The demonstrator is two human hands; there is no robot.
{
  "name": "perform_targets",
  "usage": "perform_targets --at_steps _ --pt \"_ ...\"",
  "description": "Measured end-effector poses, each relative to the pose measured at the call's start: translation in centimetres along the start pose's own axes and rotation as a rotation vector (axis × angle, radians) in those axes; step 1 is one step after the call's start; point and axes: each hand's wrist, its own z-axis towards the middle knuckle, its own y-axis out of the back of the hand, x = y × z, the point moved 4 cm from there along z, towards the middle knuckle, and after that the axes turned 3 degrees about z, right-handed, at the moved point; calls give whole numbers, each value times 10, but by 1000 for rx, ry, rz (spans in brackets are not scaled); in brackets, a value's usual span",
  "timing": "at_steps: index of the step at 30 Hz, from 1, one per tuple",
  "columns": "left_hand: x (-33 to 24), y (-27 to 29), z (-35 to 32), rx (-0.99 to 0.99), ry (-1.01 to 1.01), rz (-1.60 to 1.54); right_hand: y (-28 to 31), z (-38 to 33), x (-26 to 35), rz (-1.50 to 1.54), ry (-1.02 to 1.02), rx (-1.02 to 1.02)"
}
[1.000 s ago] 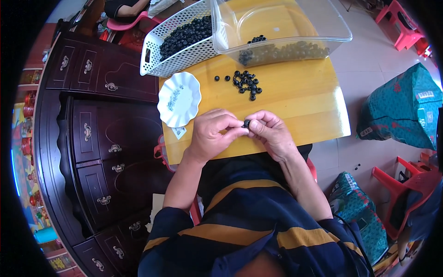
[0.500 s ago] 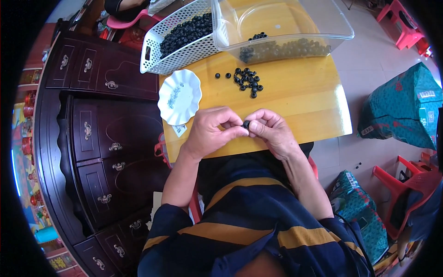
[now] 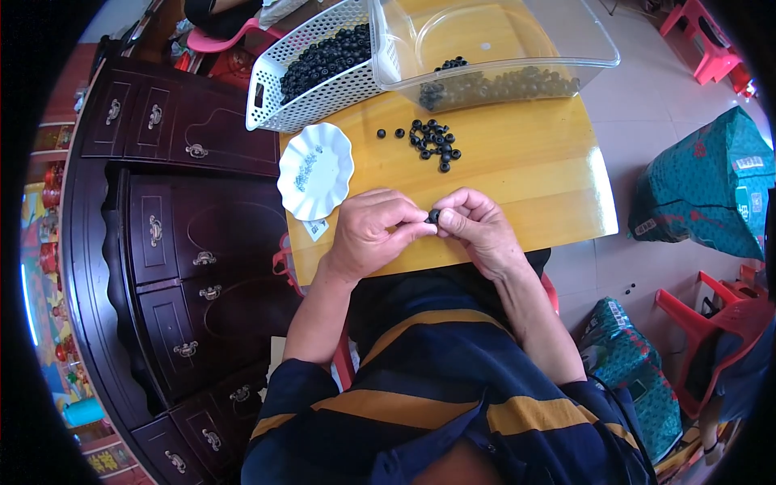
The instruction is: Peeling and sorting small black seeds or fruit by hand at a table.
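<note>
Over the table's near edge, my right hand (image 3: 481, 233) pinches a small round black piece (image 3: 434, 216), which looks like a bead or wheel, between thumb and forefinger. My left hand (image 3: 373, 232) meets it from the other side, thumb and forefinger brought together against the piece. Whether those left fingers also hold something tiny is hidden. Beyond the hands lies a loose cluster of similar black pieces (image 3: 437, 149), some showing a centre hole. Left of them sits a white scalloped dish (image 3: 330, 174) with tiny clear or silvery bits in it.
A white perforated basket (image 3: 260, 113) of black pieces and a clear plastic bin (image 3: 596, 62) with more stand at the back of the yellow wooden table (image 3: 558, 186). A dark cabinet (image 3: 214, 230) flanks the left. Teal bags (image 3: 699, 190) and red stools (image 3: 711, 319) occupy the right floor.
Both hands stay close together over the same spot, with only slight finger shifts around the black piece. The loose pieces and containers have not moved.
</note>
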Motion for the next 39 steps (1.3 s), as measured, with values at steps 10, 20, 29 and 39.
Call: perform_targets --at_steps 10,20,29,39 --pt "12 0 -8 133 357 -374 -10 -3 3 -110 -26 76" --pt "19 -3 -4 258 231 -442 -13 -1 0 -78 -14 77" --pt "20 -10 -8 178 148 -492 -6 0 -2 -93 -37 78" --pt "23 -13 -15 219 268 -497 -6 -2 -2 -101 -67 86"
